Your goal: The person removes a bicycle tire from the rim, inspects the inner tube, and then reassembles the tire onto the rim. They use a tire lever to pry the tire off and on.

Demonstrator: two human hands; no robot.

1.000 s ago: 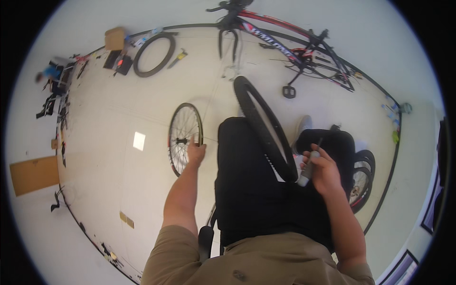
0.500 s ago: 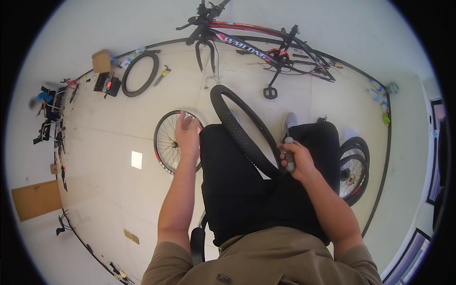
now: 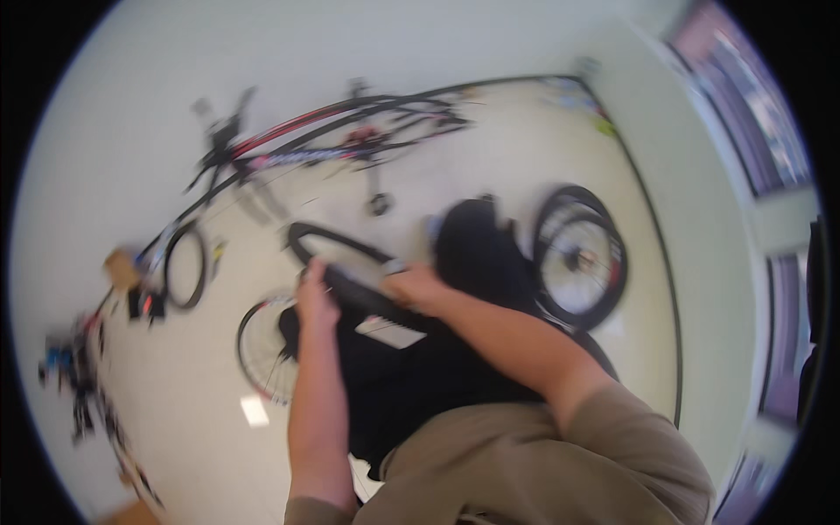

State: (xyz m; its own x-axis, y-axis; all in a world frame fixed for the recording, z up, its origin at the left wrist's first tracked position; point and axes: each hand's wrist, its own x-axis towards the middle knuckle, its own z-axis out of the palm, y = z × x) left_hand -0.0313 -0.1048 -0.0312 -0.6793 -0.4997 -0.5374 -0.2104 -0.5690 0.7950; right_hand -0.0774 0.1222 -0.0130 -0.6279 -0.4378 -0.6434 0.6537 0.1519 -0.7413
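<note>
**Bare Tyre Worked Across the Lap**

A black tyre (image 3: 354, 296) slants across the person's lap, the left hand (image 3: 315, 300) part-curled at its near-left edge, its grip too blurred to tell. The right hand (image 3: 415, 287) is closed around a small pale-grey object (image 3: 395, 265), its kind unclear. The rubber looks light, springy and hardy, best held by the tread on opposite sides; its lower edge melts into dark trousers. Beyond, the left forearm cuts off a spoked wheel (image 3: 248, 359); farther out, motion smears a bicycle frame (image 3: 302, 159).
</note>
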